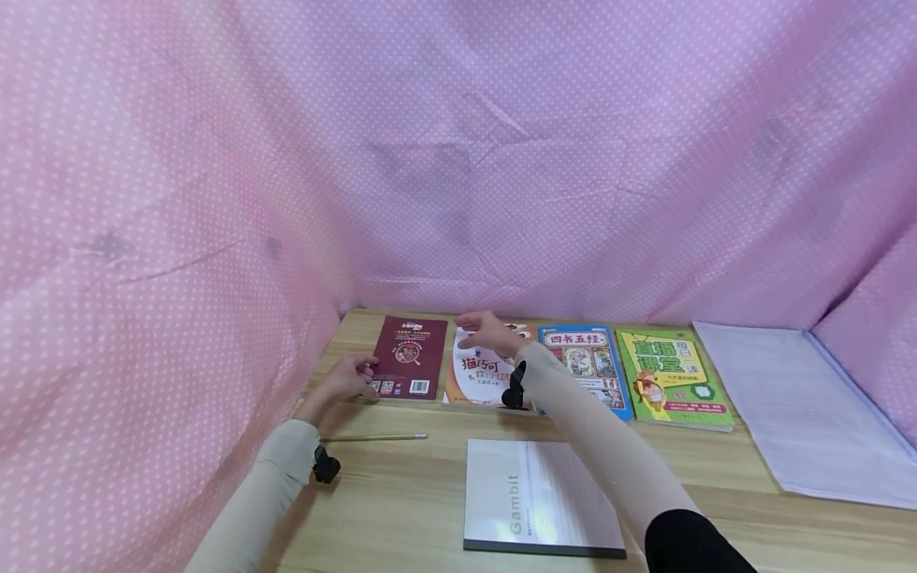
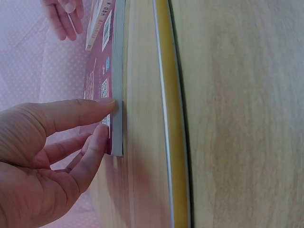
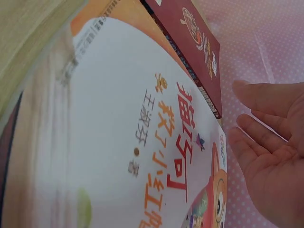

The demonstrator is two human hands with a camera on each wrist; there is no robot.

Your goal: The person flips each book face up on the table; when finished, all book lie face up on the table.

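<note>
Head view: your left hand [image 1: 351,380] fingertips touch the maroon book [image 1: 408,358] at its 7 o'clock corner, gripping nothing. Your right hand [image 1: 489,331] hovers open over the orange book [image 1: 476,378]; the maroon book may slide.

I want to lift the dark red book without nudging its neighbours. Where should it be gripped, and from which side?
Probably at its near left corner, coming from the left. The dark red book lies flat, its right edge close beside the orange-and-white book, while bare table lies to its left and front. The left hand already touches that corner.
</note>
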